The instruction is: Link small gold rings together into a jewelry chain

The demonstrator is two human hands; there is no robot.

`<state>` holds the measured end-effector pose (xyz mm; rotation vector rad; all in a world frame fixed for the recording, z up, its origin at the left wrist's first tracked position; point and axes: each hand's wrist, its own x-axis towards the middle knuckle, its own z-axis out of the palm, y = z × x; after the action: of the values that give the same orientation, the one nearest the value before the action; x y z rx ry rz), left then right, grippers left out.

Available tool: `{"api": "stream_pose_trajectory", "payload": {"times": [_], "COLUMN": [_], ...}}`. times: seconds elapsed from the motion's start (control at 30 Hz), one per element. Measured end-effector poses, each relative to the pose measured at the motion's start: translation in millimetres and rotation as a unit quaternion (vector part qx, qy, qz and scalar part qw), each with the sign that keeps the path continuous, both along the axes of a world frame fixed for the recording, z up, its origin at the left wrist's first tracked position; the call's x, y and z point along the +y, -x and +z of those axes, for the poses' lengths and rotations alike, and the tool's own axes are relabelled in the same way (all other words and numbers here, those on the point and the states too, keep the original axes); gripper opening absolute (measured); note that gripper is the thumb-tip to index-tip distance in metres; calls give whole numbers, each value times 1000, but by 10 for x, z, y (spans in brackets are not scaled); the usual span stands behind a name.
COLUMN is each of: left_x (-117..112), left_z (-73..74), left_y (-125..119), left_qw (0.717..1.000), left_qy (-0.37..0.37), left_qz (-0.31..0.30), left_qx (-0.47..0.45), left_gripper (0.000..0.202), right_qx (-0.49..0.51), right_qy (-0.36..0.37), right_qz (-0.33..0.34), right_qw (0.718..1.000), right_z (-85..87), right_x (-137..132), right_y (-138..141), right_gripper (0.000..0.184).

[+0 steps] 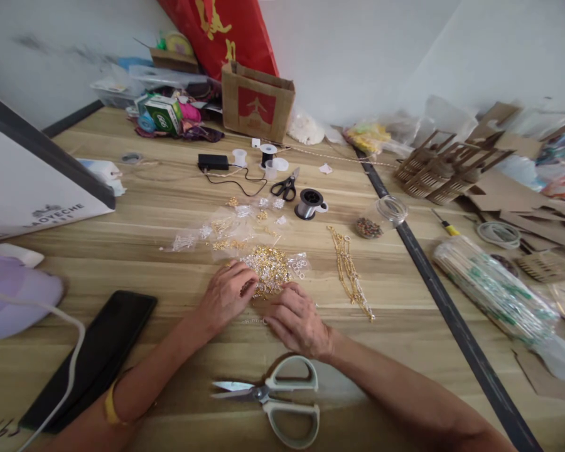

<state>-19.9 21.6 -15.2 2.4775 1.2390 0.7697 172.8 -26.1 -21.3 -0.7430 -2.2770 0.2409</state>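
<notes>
A heap of gold and silver beads (269, 262) lies on the wooden table in front of both hands. My left hand (230, 290) rests at its left edge, fingers curled with the tips together; whatever they pinch is too small to make out. My right hand (297, 320) is closed at the near right side of the heap. From its fingertips a thin silver chain (251, 322) trails left along the table. Close to me lie white-handled scissors (263, 394), blades parted and pointing left. Gold chains (346, 270) are laid out to the right.
Small bags of findings (223, 229) spread behind the heap. Beyond are a wire spool (309, 204), black scissors (286, 186) and a jar of beads (374, 220). A black wallet (94, 358) lies left, a plastic-wrapped bundle (496, 289) right. A paper bag (258, 103) stands behind.
</notes>
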Motion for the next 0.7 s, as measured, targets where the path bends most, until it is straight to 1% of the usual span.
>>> {"api": "stream_pose_trajectory", "payload": {"times": [0.1, 0.17, 0.27, 0.37, 0.47, 0.7], "left_x": [-23, -53, -106, -140, -143, -132], "left_z": [51, 119, 239, 308, 299, 231], "left_y": [-15, -45, -105, -147, -155, -139], "left_qw": [998, 993, 977, 963, 956, 951], "left_qy": [29, 64, 155, 216, 242, 255], "left_qz": [-4, -12, -43, -60, -51, -52], "left_qx": [-52, -99, -141, -150, -159, -166], "left_gripper": [18, 18, 14, 12, 11, 12], "right_qx": [54, 83, 110, 120, 118, 114], "right_qy": [43, 71, 101, 111, 113, 114], "right_qz": [-31, -56, -83, -90, -85, -87], "right_qw": [997, 992, 985, 982, 983, 983], "right_z": [-15, -27, -30, -18, -6, 26], "right_x": [24, 36, 46, 52, 57, 55], "right_y": [-7, -11, -17, -22, -26, -23], "right_gripper": [9, 7, 6, 6, 7, 8]}}
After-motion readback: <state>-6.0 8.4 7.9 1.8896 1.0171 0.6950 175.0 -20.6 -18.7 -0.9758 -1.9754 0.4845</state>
